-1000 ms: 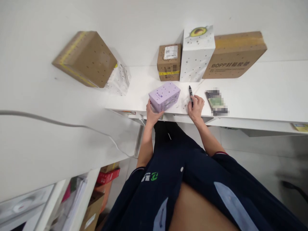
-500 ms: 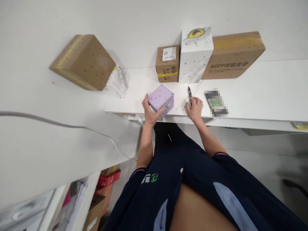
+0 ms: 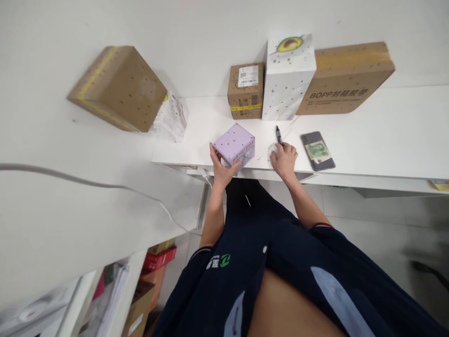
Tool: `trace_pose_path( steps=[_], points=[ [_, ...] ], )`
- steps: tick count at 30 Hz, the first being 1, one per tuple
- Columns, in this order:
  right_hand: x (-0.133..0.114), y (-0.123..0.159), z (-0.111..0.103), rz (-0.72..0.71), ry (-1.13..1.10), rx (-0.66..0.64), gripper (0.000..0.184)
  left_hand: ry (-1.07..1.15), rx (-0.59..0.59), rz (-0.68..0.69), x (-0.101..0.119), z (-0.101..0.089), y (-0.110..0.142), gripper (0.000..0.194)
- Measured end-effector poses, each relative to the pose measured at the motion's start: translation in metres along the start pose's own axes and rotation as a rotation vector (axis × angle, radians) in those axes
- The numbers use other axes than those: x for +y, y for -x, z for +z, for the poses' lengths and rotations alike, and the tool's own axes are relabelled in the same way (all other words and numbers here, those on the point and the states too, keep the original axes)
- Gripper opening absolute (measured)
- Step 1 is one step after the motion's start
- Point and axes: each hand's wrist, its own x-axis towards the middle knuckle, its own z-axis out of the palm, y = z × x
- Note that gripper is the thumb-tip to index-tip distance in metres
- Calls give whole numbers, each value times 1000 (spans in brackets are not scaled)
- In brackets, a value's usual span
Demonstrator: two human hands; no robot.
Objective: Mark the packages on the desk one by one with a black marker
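My left hand grips a small lilac box at its left and near corner, thumb on the front side and fingers along the left side. The box has dark dots on its top and a patterned side; it sits at the desk's front edge. To the right, my right hand rests on the desk, fingers curled over the lower end of a black marker pen. The pen's dark end points away from me. A clear crumpled scrap lies beside these fingers.
A phone with a green banknote on it lies right of my right hand. Along the wall stand a small brown carton, a tall white box and a large brown carton. Another brown carton stands at left beside a white package.
Both hands stay nearly in place, with the left still on the lilac box and the right still at the pen. The view has shifted very slightly.
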Motion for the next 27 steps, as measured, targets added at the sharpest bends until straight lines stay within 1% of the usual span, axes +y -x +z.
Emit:
trace_pose_path(
  steps=[4, 9, 16, 18, 20, 22, 24, 25, 27],
  points=[
    [-1, 1, -1, -8, 25, 6, 38, 9, -9, 6, -2, 0, -1, 127],
    [-2, 1, -1, -15, 27, 32, 35, -30, -28, 6, 1, -1, -1, 124],
    [-3, 0, -1, -15, 24, 35, 36, -72, -31, -31, 12, -1, 0, 130],
    [-3, 0, -2, -14, 21, 21, 36, -98, -19, -12, 14, -4, 1, 131],
    [-4, 0, -3, -10, 17, -1, 37, -183, -2, 61, 15, -6, 1, 130],
    [-4, -1, -4, -3, 16, -20, 37, -289, 6, 185, 13, -7, 2, 121],
    [-4, -1, -4, 1, 12, -24, 38, -366, -2, 291, 10, -6, 3, 102],
    [-4, -1, -4, 2, 9, -22, 38, -391, -15, 315, 7, -5, 5, 90],
    [-3, -1, -4, -1, -1, -16, 37, -424, -58, 307, 2, -2, 12, 66]
  ],
)
